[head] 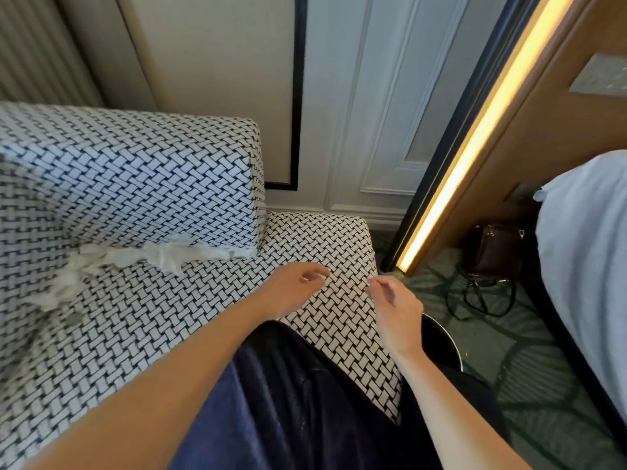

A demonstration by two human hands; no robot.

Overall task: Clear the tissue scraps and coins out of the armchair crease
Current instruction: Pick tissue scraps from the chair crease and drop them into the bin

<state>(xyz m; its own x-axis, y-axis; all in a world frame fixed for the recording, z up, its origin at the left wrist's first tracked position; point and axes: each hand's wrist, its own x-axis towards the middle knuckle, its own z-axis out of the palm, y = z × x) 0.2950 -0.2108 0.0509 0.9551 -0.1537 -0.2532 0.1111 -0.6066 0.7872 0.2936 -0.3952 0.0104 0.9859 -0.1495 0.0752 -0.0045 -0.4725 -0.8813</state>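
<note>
White tissue scraps (169,254) lie strung along the crease between the backrest (135,178) and the seat (142,334) of the black-and-white woven armchair, with more shreds (68,283) at the left end. A small grey disc that looks like a coin (75,318) sits on the seat just below those shreds. My left hand (295,288) hovers over the seat's right part, fingers loosely curled, to the right of the tissue and apart from it. My right hand (395,308) hangs at the seat's right edge, fingers relaxed, holding nothing.
A round black bin (444,344) stands on the carpet below my right hand. A dark handbag (495,254) with its strap lies by the lit wooden panel (475,147). A white-covered bed (583,266) fills the right side. My dark-clothed leg (288,401) rests against the seat front.
</note>
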